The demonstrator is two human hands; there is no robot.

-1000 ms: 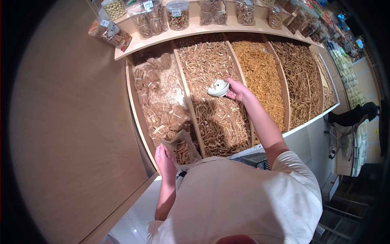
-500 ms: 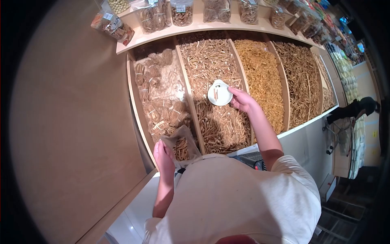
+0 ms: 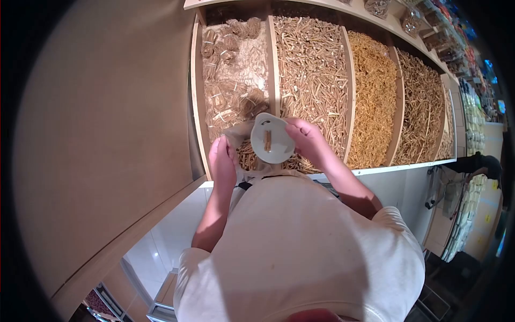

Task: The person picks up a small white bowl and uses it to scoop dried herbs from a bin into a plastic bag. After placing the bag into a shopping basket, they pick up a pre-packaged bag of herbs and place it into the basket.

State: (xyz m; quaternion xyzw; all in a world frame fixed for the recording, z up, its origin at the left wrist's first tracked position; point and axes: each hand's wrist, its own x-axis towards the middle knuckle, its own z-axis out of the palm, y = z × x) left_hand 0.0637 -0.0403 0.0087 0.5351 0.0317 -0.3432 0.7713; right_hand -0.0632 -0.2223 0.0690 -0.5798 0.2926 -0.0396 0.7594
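Note:
My right hand (image 3: 308, 140) grips the rim of a white scoop (image 3: 276, 153) from the right. A few brown root pieces (image 3: 267, 140) lie inside the scoop. Just left of it, my left hand (image 3: 223, 158) is closed on the edge of a clear plastic bag (image 3: 239, 130). The scoop is above the bag's opening and hides part of it; whether they touch I cannot tell. Brown roots (image 3: 248, 156) show at the bag, in it or behind it. Below both hands is the bin of chopped roots (image 3: 314, 70).
Tied root bundles (image 3: 217, 95) fill the left compartment. Yellow dried strands (image 3: 373, 102) and darker roots (image 3: 424, 107) lie to the right. A brown panel (image 3: 107, 118) stands at the left. Packaged goods (image 3: 412, 21) line the upper shelf. Another person (image 3: 477, 165) is at the far right.
My right hand has brought the scoop down and left, over the bag. My left hand still holds the bag. The view has shifted, with the bins now higher in it.

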